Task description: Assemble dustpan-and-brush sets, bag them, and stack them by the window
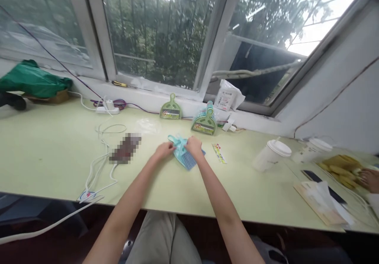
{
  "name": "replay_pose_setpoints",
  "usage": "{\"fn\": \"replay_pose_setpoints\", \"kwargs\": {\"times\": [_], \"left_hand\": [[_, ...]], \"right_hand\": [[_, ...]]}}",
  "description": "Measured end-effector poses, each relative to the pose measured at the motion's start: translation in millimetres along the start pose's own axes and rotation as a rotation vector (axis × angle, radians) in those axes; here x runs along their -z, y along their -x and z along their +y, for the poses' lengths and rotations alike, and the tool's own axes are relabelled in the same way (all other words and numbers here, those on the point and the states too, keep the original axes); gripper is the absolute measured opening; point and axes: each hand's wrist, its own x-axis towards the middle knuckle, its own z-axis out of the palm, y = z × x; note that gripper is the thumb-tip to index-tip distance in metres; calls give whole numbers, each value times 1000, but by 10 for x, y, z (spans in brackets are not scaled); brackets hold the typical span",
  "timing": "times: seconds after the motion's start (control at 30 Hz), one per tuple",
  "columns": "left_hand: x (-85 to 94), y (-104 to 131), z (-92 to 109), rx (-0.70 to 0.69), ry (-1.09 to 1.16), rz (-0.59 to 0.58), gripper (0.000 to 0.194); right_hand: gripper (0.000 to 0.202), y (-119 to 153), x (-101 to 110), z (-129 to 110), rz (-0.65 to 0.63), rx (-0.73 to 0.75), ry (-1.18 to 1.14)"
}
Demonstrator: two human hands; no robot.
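Note:
A light-blue mini dustpan and brush set (187, 159) lies on the table in front of me, its bristles pointing toward the lower right. My left hand (166, 150) pinches its left side near the looped handle. On the other side, my right hand (194, 145) has its fingers curled onto the top of the set, over the brush. A printed label card (219, 153) lies flat to the right of it. Beyond my hands, a green dustpan set (171, 109) and a stack of green dustpan sets (205, 121) lean by the window ledge.
A power strip (107, 107) and white cables (102, 137) lie on the left, beside a blurred-out object (125, 148). White lidded cups (271, 155), a phone (324, 187) and paper sheets (321, 205) are on the right. Another person's hand (369, 179) shows at the right edge, by yellow cloth (340, 167).

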Motion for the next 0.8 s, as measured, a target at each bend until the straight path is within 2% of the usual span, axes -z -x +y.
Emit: {"fn": "replay_pose_setpoints", "kwargs": {"times": [0.03,0.1,0.23,0.27,0.33,0.4,0.47,0.6,0.7,0.8], "left_hand": [[-31,25,55,-92,53,-67,31],[-54,58,110,-205,64,-63,30],[51,61,-5,-237,-64,162,11],[77,50,-58,-234,-93,219,16],[86,23,-153,-233,-97,283,40],[32,3,-205,-235,-35,266,60],[-54,0,-201,-240,18,221,66],[-165,33,-80,-324,-75,219,48],[-163,51,13,-518,-195,225,29],[-164,39,53,-643,-283,223,27]], "right_hand": [[21,-20,-16,-63,-15,36,42],[17,-45,-51,-106,-32,100,82],[13,-44,-124,19,-14,191,44],[14,-39,-142,52,0,206,29],[14,-34,-171,83,14,223,2],[14,-43,-186,73,11,254,-13],[12,-69,-186,50,-6,313,-12],[12,-142,-165,78,-51,372,8],[12,-174,-158,141,-73,377,-11],[10,-181,-174,161,-71,392,7]]}}
